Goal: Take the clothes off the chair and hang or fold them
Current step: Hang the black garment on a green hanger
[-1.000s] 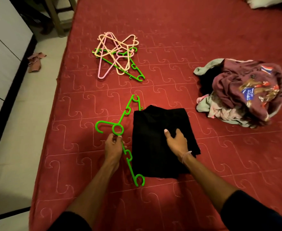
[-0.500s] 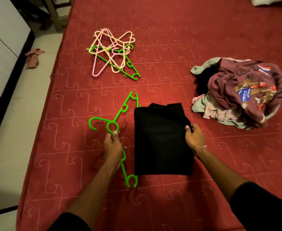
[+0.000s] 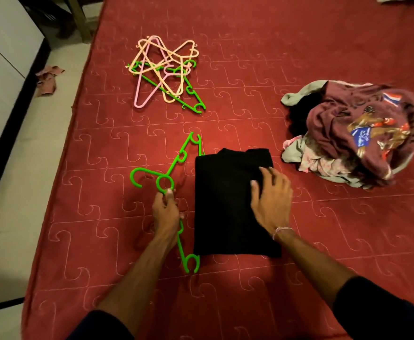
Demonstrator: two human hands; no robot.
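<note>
Both hands are at work on the red quilted bedspread [image 3: 250,57]. Left hand [image 3: 165,212] grips the green hanger [image 3: 163,185] at its neck, just below the ring, thumb and fingers curled round the plastic; the forearm runs up from the lower edge, palm turned down toward the cover. That hanger lies flat, hook pointing left, one arm reaching up past the top left corner of the folded black garment [image 3: 225,209], the other arm running down along the garment's left edge, just beside it. Right hand [image 3: 272,200] rests on the garment's upper right part, fingers fairly straight and spread, pressing the cloth and not gripping it; a thin bracelet [image 3: 280,230] sits at the wrist and a dark sleeve covers the forearm lower down. The garment is folded into a neat upright rectangle, lying between the two hands on the bedspread. Surroundings, from the left: pale floor with a small crumpled reddish rag [image 3: 47,78] on it beside the bed; a tangled heap of pink, cream and green hangers [image 3: 166,69] well above the left hand; to the far right, apart from the folded piece, a loose pile of unsorted clothes [image 3: 357,136], a maroon printed top uppermost, with grey-green and pale pink fabric beneath.
</note>
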